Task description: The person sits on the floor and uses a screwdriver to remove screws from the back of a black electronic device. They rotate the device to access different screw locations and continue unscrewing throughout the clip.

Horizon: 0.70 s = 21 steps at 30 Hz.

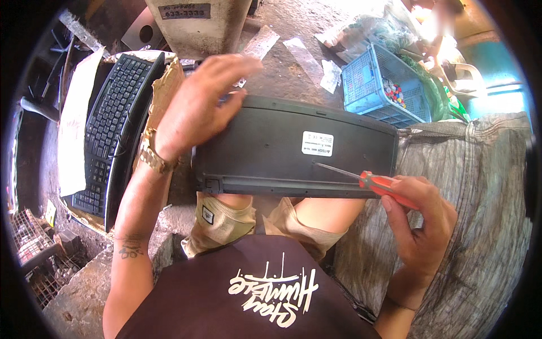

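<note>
A black keyboard (248,147) lies underside up across my thighs, a white label (318,143) stuck on its back. My right hand (420,217) is closed round the red handle of a screwdriver (389,188). Its thin metal shaft slants left, the tip at a small screw hole just below the label; whether it sits in a screw is too small to tell. Over the keyboard's far left corner is my left hand (206,104), fingers stretched out and slightly blurred, holding nothing. I cannot tell whether it touches the keyboard.
At my left, another black keyboard (113,113) lies in an open cardboard box (165,93). A blue plastic crate (361,76) with small colourful pieces stands at the far right. A pale bin (197,31) stands ahead, and a grey woven sack (468,186) spreads at my right.
</note>
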Each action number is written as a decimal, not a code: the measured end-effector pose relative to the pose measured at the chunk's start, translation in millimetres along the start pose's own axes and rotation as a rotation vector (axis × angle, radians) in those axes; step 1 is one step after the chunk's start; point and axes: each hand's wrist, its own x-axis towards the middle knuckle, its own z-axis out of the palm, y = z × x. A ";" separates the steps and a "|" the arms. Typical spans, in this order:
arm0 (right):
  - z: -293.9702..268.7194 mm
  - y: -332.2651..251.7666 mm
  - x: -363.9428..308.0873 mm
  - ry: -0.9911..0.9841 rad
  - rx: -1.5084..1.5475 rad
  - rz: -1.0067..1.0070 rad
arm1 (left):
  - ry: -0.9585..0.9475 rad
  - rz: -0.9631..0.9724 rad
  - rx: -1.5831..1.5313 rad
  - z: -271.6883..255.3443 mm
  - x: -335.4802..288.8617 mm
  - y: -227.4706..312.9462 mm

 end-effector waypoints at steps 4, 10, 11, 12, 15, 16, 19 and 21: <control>2.5 -1.1 5.9 -0.012 -0.002 -0.024 | -0.144 0.174 -0.123 19.0 -3.1 28.6; 2.4 -2.5 9.4 -0.077 -0.002 -0.002 | -0.202 0.216 -0.238 40.2 -2.6 52.1; 0.6 -3.8 10.4 -0.096 -0.019 -0.004 | -0.220 0.202 -0.278 43.9 -2.9 56.2; -1.1 -6.8 10.8 -0.136 -0.051 -0.017 | -0.205 0.248 -0.297 50.1 -2.5 61.3; -8.3 -19.7 12.9 -0.247 -0.156 0.003 | -0.166 0.314 -0.384 70.0 -8.2 81.5; -10.1 -23.5 14.4 -0.282 -0.181 0.004 | -0.218 0.301 -0.402 76.3 -9.2 86.0; -14.6 -33.2 20.0 -0.445 -0.310 -0.016 | -0.260 0.251 -0.466 88.4 -11.5 91.8; -13.0 -35.6 23.2 -0.498 -0.389 -0.045 | -0.364 0.186 -0.524 90.2 -12.6 89.0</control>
